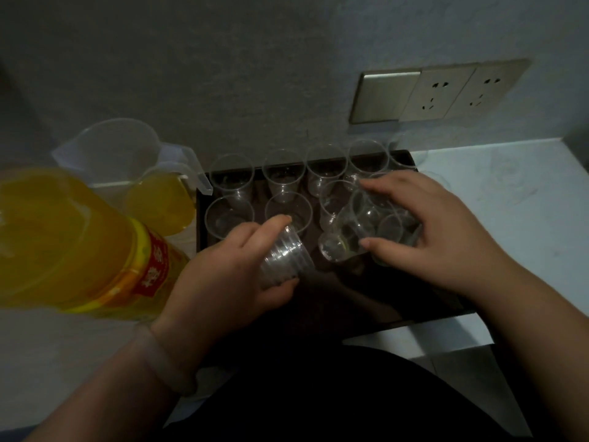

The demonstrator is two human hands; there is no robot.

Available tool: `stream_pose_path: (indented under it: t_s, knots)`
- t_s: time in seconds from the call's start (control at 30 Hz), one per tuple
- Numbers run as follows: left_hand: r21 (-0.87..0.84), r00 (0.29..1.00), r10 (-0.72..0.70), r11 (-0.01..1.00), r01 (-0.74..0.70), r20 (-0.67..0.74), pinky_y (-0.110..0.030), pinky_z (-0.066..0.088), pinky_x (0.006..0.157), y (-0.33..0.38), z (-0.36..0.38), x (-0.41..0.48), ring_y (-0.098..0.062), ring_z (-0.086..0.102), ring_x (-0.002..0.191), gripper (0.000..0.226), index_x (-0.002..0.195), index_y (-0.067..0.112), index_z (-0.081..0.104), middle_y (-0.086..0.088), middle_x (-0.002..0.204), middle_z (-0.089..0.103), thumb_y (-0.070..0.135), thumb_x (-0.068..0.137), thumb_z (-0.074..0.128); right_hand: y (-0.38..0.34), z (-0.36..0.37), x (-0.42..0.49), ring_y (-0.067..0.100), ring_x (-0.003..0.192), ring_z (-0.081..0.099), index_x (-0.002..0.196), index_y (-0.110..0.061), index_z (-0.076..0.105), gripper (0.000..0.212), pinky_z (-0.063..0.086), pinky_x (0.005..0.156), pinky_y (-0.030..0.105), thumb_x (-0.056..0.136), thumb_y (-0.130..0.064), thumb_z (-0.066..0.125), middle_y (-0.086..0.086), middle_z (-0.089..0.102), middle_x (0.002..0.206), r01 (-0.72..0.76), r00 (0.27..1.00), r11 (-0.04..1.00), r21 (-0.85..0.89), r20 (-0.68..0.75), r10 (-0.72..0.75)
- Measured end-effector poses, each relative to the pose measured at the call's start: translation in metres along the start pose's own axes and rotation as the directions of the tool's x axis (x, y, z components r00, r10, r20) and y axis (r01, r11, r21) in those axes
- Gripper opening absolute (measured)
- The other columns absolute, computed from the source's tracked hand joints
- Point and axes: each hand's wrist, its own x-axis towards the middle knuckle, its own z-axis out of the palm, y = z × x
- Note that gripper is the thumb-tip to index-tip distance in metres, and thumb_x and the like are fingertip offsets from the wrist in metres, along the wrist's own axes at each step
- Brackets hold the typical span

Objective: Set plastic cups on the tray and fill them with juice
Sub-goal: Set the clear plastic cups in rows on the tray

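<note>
A dark rectangular tray [408,317] lies on the white counter against the wall. Several clear empty plastic cups [232,177] stand upright on its far half in two rows. My left hand [223,272] grips a nested stack of clear cups [285,256] tilted above the tray's front. My right hand [424,231] holds a single clear cup [350,231] on its side, just pulled off the stack, above the tray's right part. A big bottle of orange juice [73,247] stands close at the left.
A clear plastic pitcher [134,161] with some yellow juice sits left of the tray, behind the bottle. Wall sockets [446,90] are above the counter at the right. Bare white counter [510,193] extends right of the tray. My dark-clothed body is at the bottom.
</note>
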Motion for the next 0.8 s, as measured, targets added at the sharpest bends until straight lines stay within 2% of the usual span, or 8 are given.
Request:
stream_pose_path:
  t_s: [0.07, 0.17, 0.23, 0.37, 0.5, 0.63, 0.8]
  knots:
    - [0.003, 1.000, 0.012, 1.000, -0.012, 0.009, -0.029, 0.056, 0.056, -0.001, 0.001, 0.000, -0.016, 0.066, 0.083, 0.077, 0.137, 0.029, 0.038, 0.004, 0.114, 0.059, 0.066, 0.070, 0.048, 0.001, 0.006, -0.002, 0.008, 0.120, 0.043, 0.137, -0.028, 0.049, 0.074, 0.030, 0.098, 0.018, 0.071, -0.061, 0.055, -0.008, 0.051, 0.130, 0.016, 0.999, 0.996, -0.085, 0.038, -0.013]
    - [0.016, 1.000, 0.027, 1.000, -0.027, 0.016, -0.028, 0.056, 0.057, 0.000, 0.002, 0.001, -0.015, 0.066, 0.084, 0.077, 0.137, 0.029, 0.037, 0.004, 0.114, 0.060, 0.066, 0.071, 0.048, 0.003, 0.015, -0.004, 0.013, 0.120, 0.046, 0.138, -0.029, 0.045, 0.076, 0.039, 0.101, 0.036, 0.071, -0.063, 0.054, -0.008, 0.054, 0.129, 0.037, 0.996, 0.982, -0.186, 0.087, -0.021]
    - [0.014, 0.999, 0.031, 0.999, -0.031, 0.033, -0.027, 0.056, 0.055, 0.000, 0.001, 0.001, -0.015, 0.066, 0.083, 0.077, 0.138, 0.030, 0.036, 0.003, 0.114, 0.060, 0.066, 0.071, 0.049, 0.002, 0.019, -0.005, 0.013, 0.118, 0.047, 0.138, -0.029, 0.044, 0.077, 0.040, 0.100, 0.040, 0.069, -0.063, 0.053, -0.009, 0.056, 0.127, 0.044, 0.995, 0.976, -0.215, 0.096, -0.023]
    - [0.004, 0.999, 0.028, 1.000, -0.028, 0.047, -0.027, 0.055, 0.053, -0.001, -0.001, 0.000, -0.015, 0.066, 0.081, 0.079, 0.138, 0.031, 0.034, 0.003, 0.115, 0.059, 0.064, 0.070, 0.055, 0.003, 0.026, -0.007, 0.018, 0.114, 0.051, 0.136, -0.026, 0.047, 0.076, 0.038, 0.096, 0.040, 0.067, -0.055, 0.060, -0.007, 0.060, 0.121, 0.102, 0.993, 0.949, -0.299, 0.092, -0.078]
    - [-0.005, 0.998, 0.022, 1.000, -0.022, 0.052, -0.028, 0.056, 0.056, -0.001, -0.001, -0.002, -0.014, 0.066, 0.084, 0.080, 0.138, 0.033, 0.033, 0.005, 0.117, 0.059, 0.063, 0.069, 0.057, 0.007, 0.033, -0.007, 0.020, 0.116, 0.052, 0.134, -0.024, 0.049, 0.075, 0.033, 0.103, 0.040, 0.067, -0.048, 0.072, -0.005, 0.061, 0.122, 0.140, 0.988, 0.918, -0.372, 0.115, -0.104]
    - [-0.024, 0.999, 0.024, 0.999, -0.023, 0.046, -0.027, 0.055, 0.057, 0.000, -0.002, -0.003, -0.013, 0.065, 0.083, 0.080, 0.138, 0.033, 0.032, 0.005, 0.116, 0.058, 0.062, 0.068, 0.058, 0.009, 0.038, -0.006, 0.019, 0.117, 0.054, 0.134, -0.023, 0.049, 0.075, 0.024, 0.108, 0.040, 0.066, -0.046, 0.072, -0.004, 0.062, 0.123, 0.167, 0.984, 0.907, -0.388, 0.125, -0.128]
    - [-0.009, 0.999, 0.026, 1.000, -0.026, 0.044, -0.027, 0.054, 0.052, 0.001, 0.000, -0.004, -0.013, 0.065, 0.079, 0.080, 0.138, 0.032, 0.034, 0.006, 0.112, 0.059, 0.062, 0.068, 0.059, 0.012, 0.043, -0.007, 0.021, 0.122, 0.053, 0.135, -0.025, 0.048, 0.080, 0.023, 0.108, 0.043, 0.063, -0.044, 0.078, -0.005, 0.061, 0.127, 0.180, 0.982, 0.904, -0.387, 0.119, -0.145]
